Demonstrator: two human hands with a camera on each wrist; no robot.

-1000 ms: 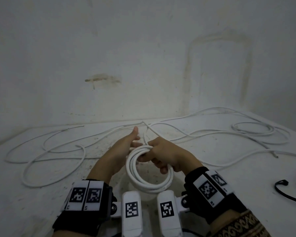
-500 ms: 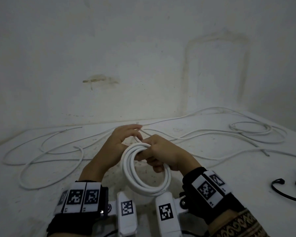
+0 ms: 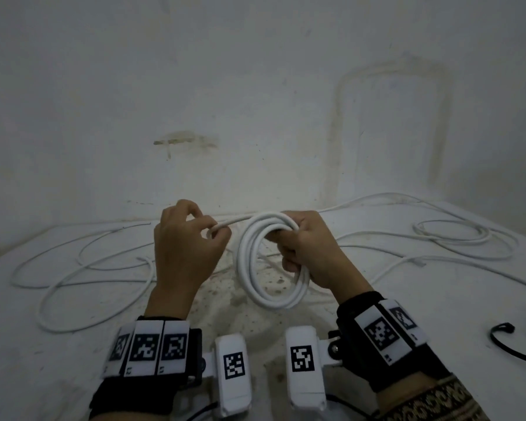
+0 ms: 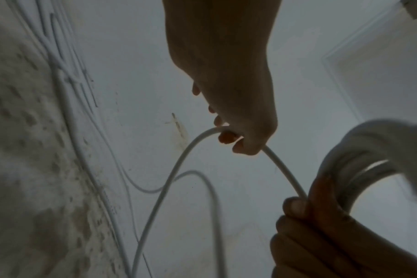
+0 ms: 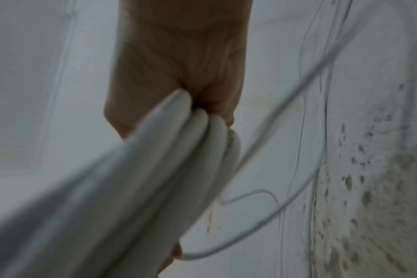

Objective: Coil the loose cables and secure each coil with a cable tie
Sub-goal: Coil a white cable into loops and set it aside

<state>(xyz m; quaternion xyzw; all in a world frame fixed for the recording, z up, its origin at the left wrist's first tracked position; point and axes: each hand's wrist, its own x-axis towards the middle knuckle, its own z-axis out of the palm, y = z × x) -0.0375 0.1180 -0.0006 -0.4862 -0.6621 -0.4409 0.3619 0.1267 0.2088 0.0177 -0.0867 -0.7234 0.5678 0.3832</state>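
Your right grip (image 3: 308, 250) clamps the springy coil (image 3: 268, 262) at 1 o'clock; left grip (image 3: 189, 247) pinches the light, stiff cable (image 3: 234, 221).

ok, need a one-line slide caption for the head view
Right hand grips a white cable coil while the left hand pinches the loose strand feeding it.

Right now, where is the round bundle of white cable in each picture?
Head: the white cable coil hangs at centre, gripped by the right hand.
Left wrist: the coil is at the right edge, above that hand's fingers.
Right wrist: the coil fills the lower left, blurred, coming out of the fist.
Shared landmark: the loose cable strand running to the left hand.
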